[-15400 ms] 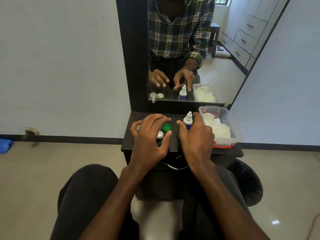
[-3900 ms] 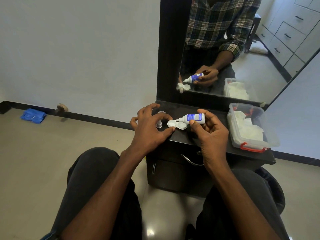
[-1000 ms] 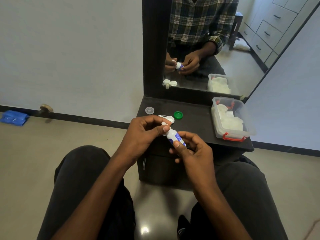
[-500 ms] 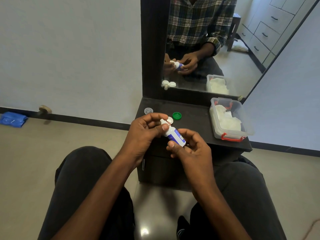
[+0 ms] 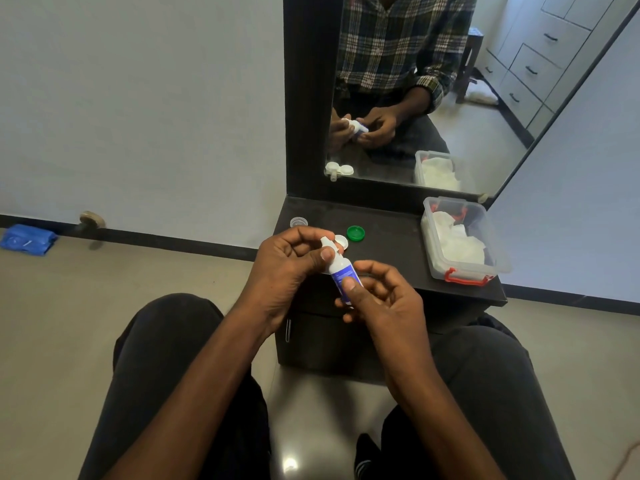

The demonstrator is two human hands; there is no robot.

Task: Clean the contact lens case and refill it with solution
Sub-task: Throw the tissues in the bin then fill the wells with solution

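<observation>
Just above the lap, the solution bottle (image 5: 341, 271) is gripped low on its blue label by the right hand (image 5: 384, 299) while the left hand (image 5: 289, 268) pinches its white tip, with the contact lens case (image 5: 340, 241) partly hidden behind the left fingers, a green cap (image 5: 355, 233) just beyond, and a clear tub (image 5: 464, 242) off past the right hand.

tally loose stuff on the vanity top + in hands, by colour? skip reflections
White: 2, solution bottle in both hands, lens case partly hidden behind it
Green: 1, cap
Clear: 2, small cap, tissue box with red latch
Total: 5
</observation>
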